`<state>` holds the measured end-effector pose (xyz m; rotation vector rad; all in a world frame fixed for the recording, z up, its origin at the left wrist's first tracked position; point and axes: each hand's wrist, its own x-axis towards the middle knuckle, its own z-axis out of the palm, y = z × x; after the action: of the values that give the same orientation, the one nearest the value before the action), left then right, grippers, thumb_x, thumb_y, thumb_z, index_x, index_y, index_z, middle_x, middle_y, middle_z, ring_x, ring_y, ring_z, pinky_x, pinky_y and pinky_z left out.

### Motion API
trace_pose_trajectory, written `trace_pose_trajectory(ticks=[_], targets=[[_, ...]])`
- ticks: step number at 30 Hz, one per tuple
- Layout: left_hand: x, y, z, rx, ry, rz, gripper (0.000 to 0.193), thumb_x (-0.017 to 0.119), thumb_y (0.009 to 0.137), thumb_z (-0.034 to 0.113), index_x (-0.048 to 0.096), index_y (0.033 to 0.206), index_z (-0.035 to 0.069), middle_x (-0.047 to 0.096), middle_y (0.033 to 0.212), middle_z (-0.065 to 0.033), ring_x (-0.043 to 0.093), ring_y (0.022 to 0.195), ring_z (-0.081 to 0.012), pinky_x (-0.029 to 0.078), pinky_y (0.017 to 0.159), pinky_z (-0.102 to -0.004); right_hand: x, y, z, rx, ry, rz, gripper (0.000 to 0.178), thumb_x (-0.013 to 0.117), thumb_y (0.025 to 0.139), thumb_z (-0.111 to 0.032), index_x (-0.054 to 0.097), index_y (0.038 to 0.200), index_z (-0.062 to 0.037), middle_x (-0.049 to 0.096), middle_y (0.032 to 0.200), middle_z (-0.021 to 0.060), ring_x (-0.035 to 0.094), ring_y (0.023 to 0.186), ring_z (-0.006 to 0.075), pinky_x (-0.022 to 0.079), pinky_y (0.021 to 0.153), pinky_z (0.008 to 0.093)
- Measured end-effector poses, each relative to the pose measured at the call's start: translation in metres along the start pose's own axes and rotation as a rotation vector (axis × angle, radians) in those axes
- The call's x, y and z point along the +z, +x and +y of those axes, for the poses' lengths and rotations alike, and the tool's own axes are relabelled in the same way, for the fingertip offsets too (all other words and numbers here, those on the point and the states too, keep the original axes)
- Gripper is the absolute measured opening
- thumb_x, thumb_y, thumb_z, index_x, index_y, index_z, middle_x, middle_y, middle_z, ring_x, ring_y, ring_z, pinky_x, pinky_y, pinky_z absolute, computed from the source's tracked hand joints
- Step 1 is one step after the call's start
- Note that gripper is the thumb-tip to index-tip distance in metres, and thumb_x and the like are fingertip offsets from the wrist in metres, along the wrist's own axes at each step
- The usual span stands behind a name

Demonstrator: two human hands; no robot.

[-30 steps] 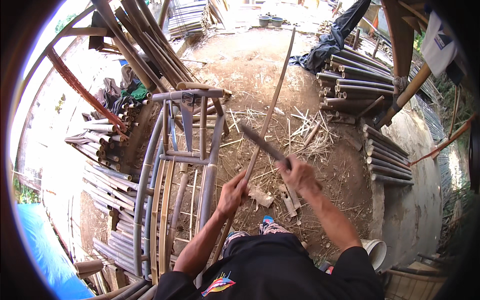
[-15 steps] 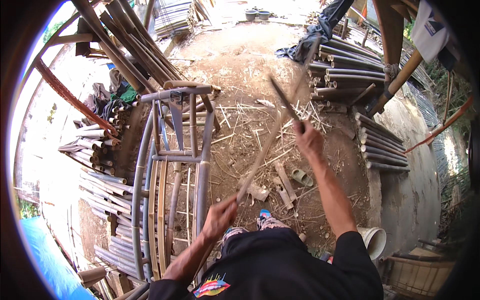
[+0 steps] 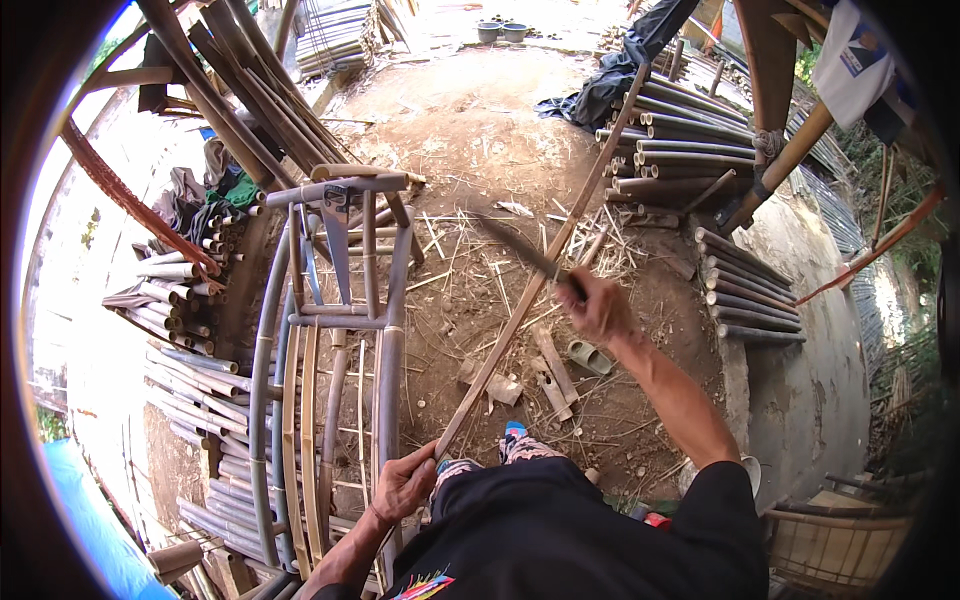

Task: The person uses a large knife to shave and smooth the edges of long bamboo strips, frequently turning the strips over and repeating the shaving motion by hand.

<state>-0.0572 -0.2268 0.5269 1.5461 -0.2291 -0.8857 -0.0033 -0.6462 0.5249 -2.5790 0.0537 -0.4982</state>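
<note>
A long, narrow bamboo strip (image 3: 580,205) runs slantwise from near my body up toward the far right. My left hand (image 3: 402,485) is closed round its near end, by my lap. In my right hand (image 3: 603,308) is the dark handle of a long-bladed knife (image 3: 518,244). Its blade, smeared by motion, points to the far left and crosses the strip near the handle; whether it touches the strip I cannot tell. Left of my hands stands a bamboo frame (image 3: 392,350), with a handsaw (image 3: 338,245) hanging at its far end.
Stacked bamboo poles (image 3: 690,150) lie at the far right, with a shorter row (image 3: 750,290) nearer. More poles (image 3: 215,400) are piled at left. Shavings, bamboo offcuts (image 3: 553,365) and a sandal (image 3: 590,357) lie on the dirt ground (image 3: 450,110).
The knife has come down and left, from beside the strip to across it. My left hand has shifted left and toward me, with the strip still in it.
</note>
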Motion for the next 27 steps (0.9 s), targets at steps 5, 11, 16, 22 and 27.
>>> trace_pose_trajectory(ticks=[5, 11, 16, 22, 27], targets=[[-0.004, -0.031, -0.004, -0.010, 0.063, -0.061, 0.040, 0.050, 0.099, 0.023, 0.054, 0.129, -0.003, 0.051, 0.070, 0.0045, 0.044, 0.062, -0.0032, 0.037, 0.053, -0.0205, -0.068, 0.035, 0.070, 0.466, -0.147, 0.102, 0.061, 0.039, 0.094, -0.063, 0.059, 0.083, -0.0066, 0.058, 0.058, 0.0063, 0.053, 0.044, 0.0175, 0.045, 0.039, 0.0326], [-0.050, -0.103, -0.080, 0.026, 0.416, 0.109, 0.039, 0.052, 0.096, 0.030, 0.061, 0.071, 0.002, 0.051, 0.052, -0.0050, 0.050, 0.045, -0.0149, 0.040, 0.046, -0.0317, -0.166, 0.055, 0.143, 0.467, -0.424, 0.312, 0.064, 0.041, 0.092, -0.065, 0.065, 0.092, -0.0049, 0.066, 0.086, 0.0255, 0.062, 0.089, 0.0466, 0.048, 0.073, 0.0479], [-0.088, -0.125, -0.132, -0.019, 0.626, 0.207, 0.047, 0.042, 0.098, 0.034, 0.050, 0.063, 0.005, 0.050, 0.053, -0.0124, 0.052, 0.047, -0.0314, 0.040, 0.048, -0.0403, -0.230, 0.065, 0.178, 0.706, -0.451, 0.357, 0.078, 0.036, 0.089, -0.072, 0.068, 0.104, -0.0026, 0.067, 0.096, 0.0269, 0.061, 0.101, 0.0467, 0.046, 0.086, 0.0494], [-0.024, 0.004, -0.061, 0.025, 0.176, 0.036, 0.038, 0.061, 0.093, 0.021, 0.053, 0.123, 0.000, 0.064, 0.097, -0.0105, 0.058, 0.093, -0.0135, 0.048, 0.083, -0.0316, -0.116, 0.058, 0.058, 0.493, -0.262, 0.193, 0.072, 0.036, 0.091, -0.070, 0.064, 0.096, -0.0037, 0.068, 0.080, 0.0165, 0.066, 0.075, 0.0360, 0.050, 0.064, 0.0457], [0.031, 0.122, 0.051, -0.028, -0.008, 0.010, 0.021, 0.055, 0.096, 0.019, 0.064, 0.099, 0.000, 0.050, 0.059, 0.0033, 0.042, 0.049, -0.0046, 0.033, 0.043, -0.0234, 0.013, -0.018, -0.036, 0.116, -0.075, -0.098, 0.063, 0.031, 0.093, -0.069, 0.052, 0.077, -0.0119, 0.039, 0.050, -0.0029, 0.032, 0.038, 0.0049, 0.030, 0.028, 0.0277]])
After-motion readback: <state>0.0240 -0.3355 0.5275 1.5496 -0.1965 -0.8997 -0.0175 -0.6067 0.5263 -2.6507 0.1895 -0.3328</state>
